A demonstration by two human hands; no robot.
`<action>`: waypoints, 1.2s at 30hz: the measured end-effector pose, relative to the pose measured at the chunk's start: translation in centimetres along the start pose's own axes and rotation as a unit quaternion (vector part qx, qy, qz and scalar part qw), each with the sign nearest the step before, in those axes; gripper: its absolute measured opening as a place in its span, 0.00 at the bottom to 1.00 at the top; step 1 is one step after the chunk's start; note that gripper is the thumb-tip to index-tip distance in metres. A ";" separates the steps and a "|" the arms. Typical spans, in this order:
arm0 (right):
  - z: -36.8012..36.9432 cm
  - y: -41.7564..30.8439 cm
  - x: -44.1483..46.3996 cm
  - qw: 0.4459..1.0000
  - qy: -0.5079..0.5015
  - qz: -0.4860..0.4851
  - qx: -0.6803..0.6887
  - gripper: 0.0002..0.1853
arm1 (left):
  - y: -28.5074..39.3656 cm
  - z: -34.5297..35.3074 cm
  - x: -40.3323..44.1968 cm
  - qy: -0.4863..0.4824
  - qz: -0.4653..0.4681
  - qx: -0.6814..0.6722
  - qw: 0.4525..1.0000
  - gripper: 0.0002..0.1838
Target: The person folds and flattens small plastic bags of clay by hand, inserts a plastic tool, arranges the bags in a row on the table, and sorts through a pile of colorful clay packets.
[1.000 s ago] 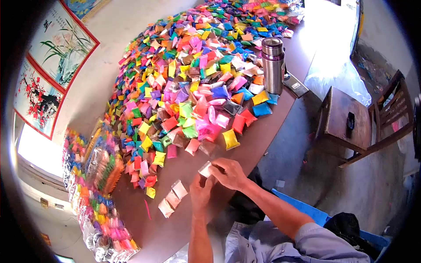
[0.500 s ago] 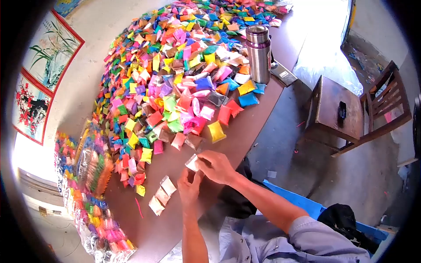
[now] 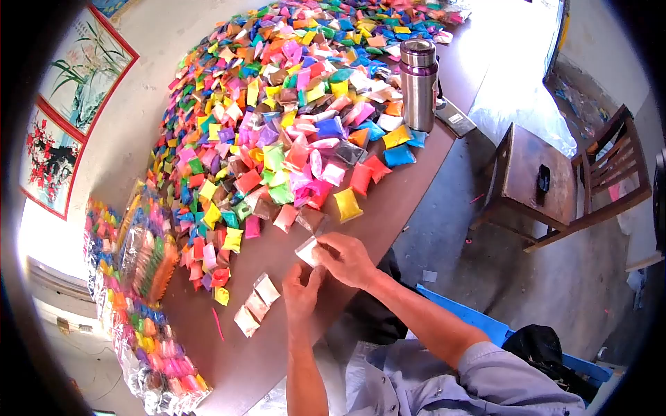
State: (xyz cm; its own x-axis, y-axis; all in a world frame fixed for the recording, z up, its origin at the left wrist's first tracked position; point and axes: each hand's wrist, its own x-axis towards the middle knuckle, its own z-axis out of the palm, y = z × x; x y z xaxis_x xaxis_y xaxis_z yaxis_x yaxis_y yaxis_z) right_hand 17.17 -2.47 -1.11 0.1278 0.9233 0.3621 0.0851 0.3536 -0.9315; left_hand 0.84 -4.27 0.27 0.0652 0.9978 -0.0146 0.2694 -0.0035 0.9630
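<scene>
A small white packet with a clear film edge is held up over the table by both hands. My right hand pinches its right side between thumb and fingers. My left hand is curled at the packet's lower edge, its thumb and forefinger close against it; the exact contact is partly hidden. To the left of my left hand lies a strip of joined pale packets on the brown table. A yellow packet and a brown packet lie just beyond my hands.
A big heap of coloured packets covers the far table. Bagged packets line the left edge. A steel flask stands by a dark flat box. A pink strip lies nearby. At right is a wooden chair.
The view has shifted slightly. Both hands stay together at the white packet, which has turned a little and shows more of its clear edge.
</scene>
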 end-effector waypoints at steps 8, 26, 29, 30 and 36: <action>-0.1 -0.9 0.1 0.999 -0.025 0.004 -0.024 0.13 | 0.7 0.2 -0.1 0.017 -0.029 -0.006 0.999 0.11; -0.7 -1.5 0.1 0.999 -0.033 0.017 -0.019 0.10 | 0.7 0.0 0.0 0.008 -0.024 -0.036 0.999 0.10; -0.7 -1.4 0.1 0.999 -0.038 0.016 -0.017 0.11 | 0.9 0.3 0.1 0.022 -0.017 -0.114 0.993 0.09; -0.7 -1.2 0.1 0.999 -0.042 0.009 -0.022 0.11 | 0.7 0.3 0.1 0.022 -0.017 -0.114 0.993 0.09; -0.5 -1.4 0.1 0.999 -0.040 0.006 -0.034 0.09 | -0.1 0.0 0.2 0.032 -0.015 -0.100 0.994 0.09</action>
State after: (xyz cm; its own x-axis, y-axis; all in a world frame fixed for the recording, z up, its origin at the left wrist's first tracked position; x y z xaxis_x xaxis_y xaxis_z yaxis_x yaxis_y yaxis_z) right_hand 17.58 -2.98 0.28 0.0496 0.9375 0.3445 0.1504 0.3340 -0.9305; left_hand 0.87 -4.09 0.16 -0.0035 0.9995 -0.0324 0.0737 0.0325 0.9968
